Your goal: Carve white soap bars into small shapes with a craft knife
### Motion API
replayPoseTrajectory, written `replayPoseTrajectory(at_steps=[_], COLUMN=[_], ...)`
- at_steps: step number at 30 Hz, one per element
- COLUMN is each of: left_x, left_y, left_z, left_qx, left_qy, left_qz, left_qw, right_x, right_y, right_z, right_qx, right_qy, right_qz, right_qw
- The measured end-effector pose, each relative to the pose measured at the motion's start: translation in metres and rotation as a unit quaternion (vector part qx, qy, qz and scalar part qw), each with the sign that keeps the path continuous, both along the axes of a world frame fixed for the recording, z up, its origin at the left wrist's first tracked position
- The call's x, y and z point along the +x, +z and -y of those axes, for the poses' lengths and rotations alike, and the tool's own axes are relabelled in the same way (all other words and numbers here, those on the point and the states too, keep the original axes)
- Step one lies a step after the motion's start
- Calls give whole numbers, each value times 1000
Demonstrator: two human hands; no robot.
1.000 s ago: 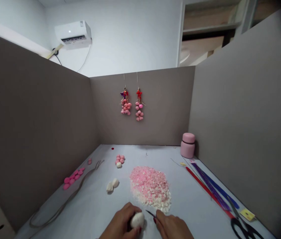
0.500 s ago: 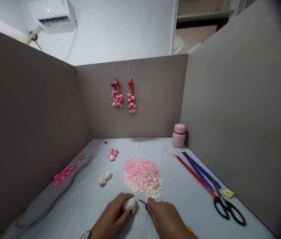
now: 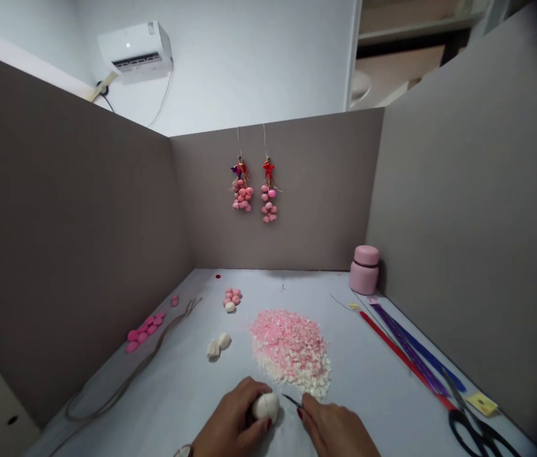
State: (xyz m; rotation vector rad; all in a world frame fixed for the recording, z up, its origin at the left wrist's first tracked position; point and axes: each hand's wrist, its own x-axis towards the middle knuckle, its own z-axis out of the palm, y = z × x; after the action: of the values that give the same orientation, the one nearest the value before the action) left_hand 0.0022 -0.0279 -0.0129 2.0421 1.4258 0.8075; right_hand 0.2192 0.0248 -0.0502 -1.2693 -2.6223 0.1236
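My left hand (image 3: 237,419) grips a white rounded lump (image 3: 266,407) between thumb and fingers, low in the middle of the view; a thin line runs across its surface, and its material is unclear. Just to the right, my right hand (image 3: 338,426) is closed around a small knife (image 3: 292,400) whose dark pointed blade aims left at the lump, a short gap apart. Its handle is hidden in my fingers. Beyond both hands spreads a heap of pink and white shavings (image 3: 290,346). Two white carved pieces (image 3: 218,344) lie to the left of the heap.
Pink balls (image 3: 232,296) with one white piece sit further back. Bright pink pieces (image 3: 145,331) and twine (image 3: 154,355) lie left. Right are ribbons (image 3: 409,349), black-handled scissors (image 3: 475,425) and a pink jar (image 3: 364,271). Grey partitions (image 3: 273,247) enclose the table; two bead-like bunches (image 3: 269,203) hang behind.
The whole view has shifted, so everything appears further right and slightly lower. Both hands keep their holds, and the blade stays apart from the white lump.
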Motion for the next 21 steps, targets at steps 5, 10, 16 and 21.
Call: replayPoseTrajectory(at_steps=[5,10,16,21], left_x=[1,-3,-6,29], left_y=[1,3,8,31], left_z=[2,4,8,19], left_qx=[-5,-35,-55,4], left_qy=[7,65,91,40], left_qz=[30,112,143,83], left_qw=[1000,991,984,996], right_x=[-2,-4,-1,-3], right_y=[6,26,33,32], right_z=[3,12,11,6], right_qx=[0,-40,-110,-278], right_qy=[-4,-43,-81,-85], right_qz=[1,6,-160,-399], right_qw=[1000,998,978,870])
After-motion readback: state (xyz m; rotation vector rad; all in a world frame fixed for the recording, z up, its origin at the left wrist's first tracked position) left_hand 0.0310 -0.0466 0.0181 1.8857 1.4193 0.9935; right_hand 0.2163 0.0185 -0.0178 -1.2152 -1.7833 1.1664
